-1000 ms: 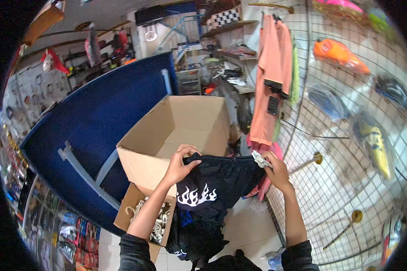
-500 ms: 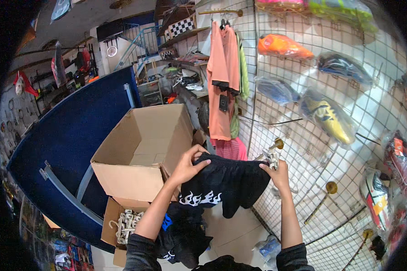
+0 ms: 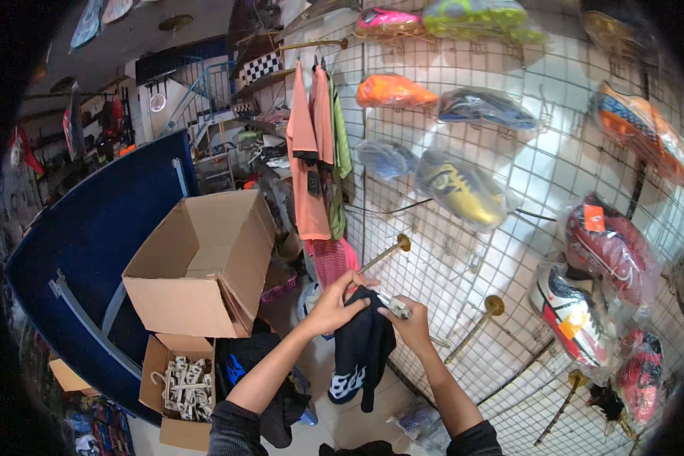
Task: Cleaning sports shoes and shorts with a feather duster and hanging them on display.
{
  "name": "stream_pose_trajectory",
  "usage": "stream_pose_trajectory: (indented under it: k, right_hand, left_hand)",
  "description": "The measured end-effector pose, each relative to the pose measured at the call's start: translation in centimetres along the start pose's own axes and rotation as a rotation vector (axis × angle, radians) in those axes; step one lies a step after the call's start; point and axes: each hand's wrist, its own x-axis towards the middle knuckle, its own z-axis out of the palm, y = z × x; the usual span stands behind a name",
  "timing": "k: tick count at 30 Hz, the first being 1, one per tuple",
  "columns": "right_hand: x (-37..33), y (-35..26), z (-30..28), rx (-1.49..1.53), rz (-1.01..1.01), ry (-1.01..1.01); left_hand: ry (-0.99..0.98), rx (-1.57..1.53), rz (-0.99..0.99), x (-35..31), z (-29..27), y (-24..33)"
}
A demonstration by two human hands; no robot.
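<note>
Black shorts (image 3: pixel 363 346) with a white flame print at the hem hang gathered from my left hand (image 3: pixel 333 308), whose fingers pinch the waistband. My right hand (image 3: pixel 414 323) is closed on a pale clip hanger (image 3: pixel 395 306), its end up against the top of the shorts. Part of the hanger is hidden by my fingers, so I cannot tell whether its clip grips the cloth. To the left, more pale hangers (image 3: pixel 188 387) fill a small open carton (image 3: pixel 181 433). Dark clothes (image 3: pixel 277 403) with a blue patch are heaped beside it.
A large open cardboard box (image 3: pixel 178 304) stands left, before a dark blue table-like panel (image 3: pixel 91 220). A wire grid wall (image 3: pixel 463 266) on the right carries bagged shoes (image 3: pixel 463 186) and protruding brass-coloured rods (image 3: pixel 494 306). Peach garments (image 3: pixel 308 152) hang behind.
The shorts, stretched wide between both hands before, are now gathered and hang down from the left hand. My right hand has brought the hanger to their waistband. The view has swung right.
</note>
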Motion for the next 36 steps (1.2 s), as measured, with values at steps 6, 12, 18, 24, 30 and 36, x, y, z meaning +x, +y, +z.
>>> stream_pose_trajectory:
  k: [6, 12, 18, 24, 30, 36]
  right_hand:
    - [-2.8, 0.9, -5.5, 0.202, -0.122, 0.001]
    - [-5.3, -4.4, -9.7, 0.326, 0.054, 0.105]
    - [-6.6, -6.6, -14.2, 0.104, -0.075, 0.132]
    - [-7.1, -6.5, -19.4, -0.361, -0.152, 0.087]
    - [-8.9, -5.6, -19.3, -0.270, -0.163, 0.171]
    - [-10.1, -5.0, -19.2, -0.126, -0.104, 0.212]
  left_hand:
    - [-0.250, -0.428, -0.473, -0.6, 3.5, 2.9]
    - [-0.499, -0.603, -0.537, -3.5, 6.9, 1.0]
    - [-0.718, -0.002, -0.435, -5.4, 7.1, 1.8]
    - [-0.171, 0.437, -0.047, -3.4, 3.1, 5.7]
    - [0.004, 0.029, -0.135, -1.4, 4.4, 9.3]
    - [0.090, -0.249, -0.155, -1.1, 5.8, 8.6]
